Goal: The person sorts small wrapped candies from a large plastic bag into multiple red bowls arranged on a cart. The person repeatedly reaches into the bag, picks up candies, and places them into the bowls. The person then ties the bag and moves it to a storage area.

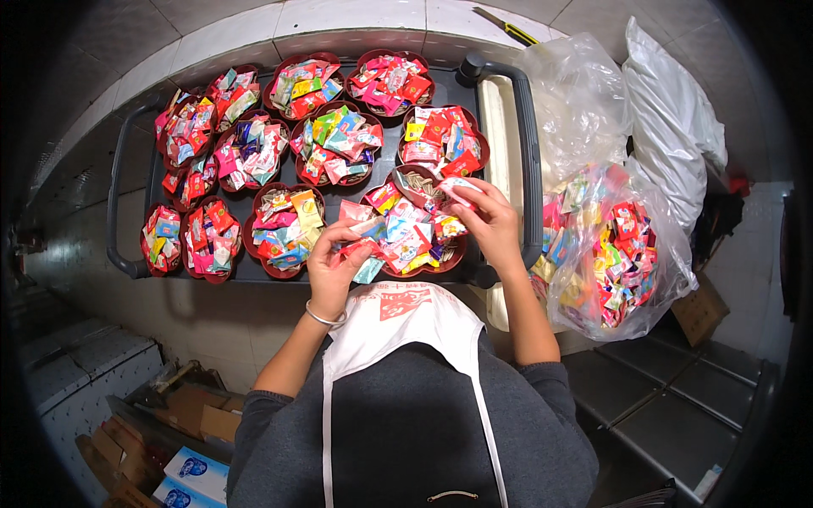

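Note:
Several dark red flower-shaped bowls, filled with sunflower seeds and wrapped candies, stand on a grey cart [394, 134]. Nearest to me is a heaped bowl [455, 259], with sunflower seeds [419, 183] showing at its far side. At this bowl's left side my left hand [340, 260] holds a red candy packet [363, 247] between thumb and fingers. My right hand [486, 213] is over the bowl's right side, its fingers on a pink and white wrapped candy [460, 189]. Left of my left hand sits another filled bowl [255, 241].
An open clear plastic bag of candies [625, 254] stands at the right, beyond the cart's handle [530, 159]. Behind it lie an empty-looking clear bag [571, 101] and a white sack [667, 120]. A yellow utility knife [508, 26] rests on the tiled ledge. Cardboard boxes [219, 420] are low at left.

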